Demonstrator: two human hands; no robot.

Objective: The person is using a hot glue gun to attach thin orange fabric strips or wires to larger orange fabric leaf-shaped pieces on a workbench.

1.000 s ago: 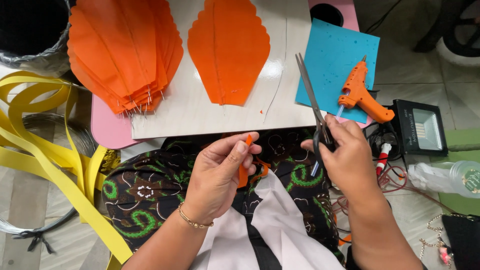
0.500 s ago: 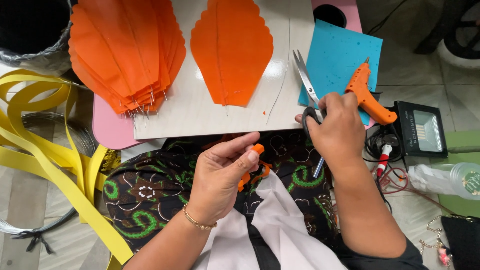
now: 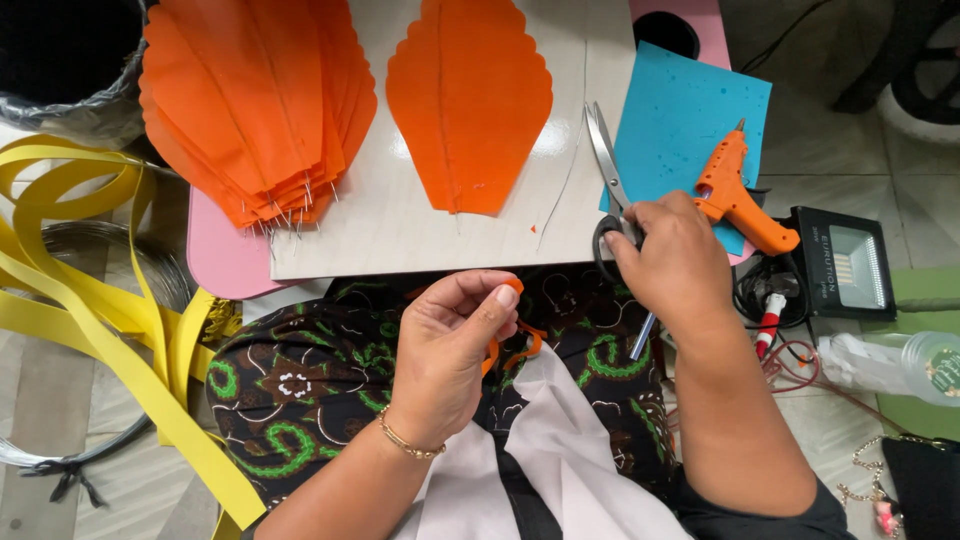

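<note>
So the left hand (image 3: 450, 350) has its fingertips pinched on a small orange scrap (image 3: 512, 286), held over the lap, with more orange trimmings (image 3: 520, 345) lying just under it on the patterned skirt (image 3: 300, 390). Right hand (image 3: 665, 265) is clenched round the handles of the scissors (image 3: 606, 160), blades parted a bit and lying on the white board (image 3: 400, 220). Just beside it sits an orange glue gun (image 3: 735, 190) on a blue sheet (image 3: 680, 120). Further out: one orange petal shape (image 3: 470, 100), a stack of petals (image 3: 250, 100), and yellow strips (image 3: 90, 300) off left.
</note>
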